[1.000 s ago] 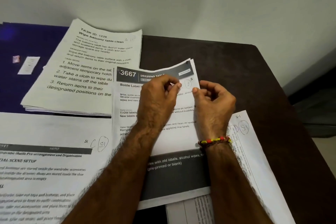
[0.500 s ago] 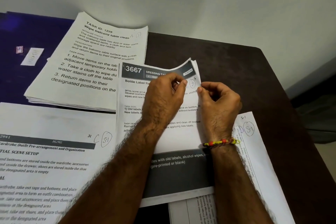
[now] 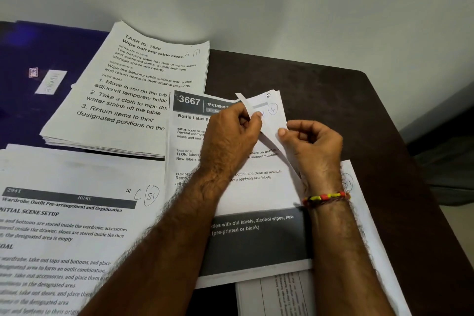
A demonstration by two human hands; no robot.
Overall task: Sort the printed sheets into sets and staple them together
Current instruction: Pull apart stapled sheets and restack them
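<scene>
Nearest us, our forearms cover much of the middle stack (image 3: 238, 192), so its printed lines break off under them; only "3667" and scraps of text read. At the near edge a ruled sheet (image 3: 277, 295) is cut off by the frame, its print too small to make out. The near-left stack (image 3: 64, 226), headed "Wardrobe Outfit", runs out of view, its lower lines blurred. A further sheet (image 3: 359, 213) shows only a strip beside our right wrist, which wears a beaded bracelet (image 3: 325, 197).

Our left hand (image 3: 230, 141) is curled, pinching the lifted top-right corner of the middle stack's top sheet, which bends up in a thin flap. Our right hand (image 3: 313, 146) is curled too, thumb and fingers pinching the sheet edge just beside it.

Farther left lies a thick, slightly wavy stack (image 3: 133, 92) titled "Wipe balcony table clean". All rest on a dark, matte table (image 3: 320, 92), with a purple cover (image 3: 51, 46) at far left bearing two small items we cannot identify.
</scene>
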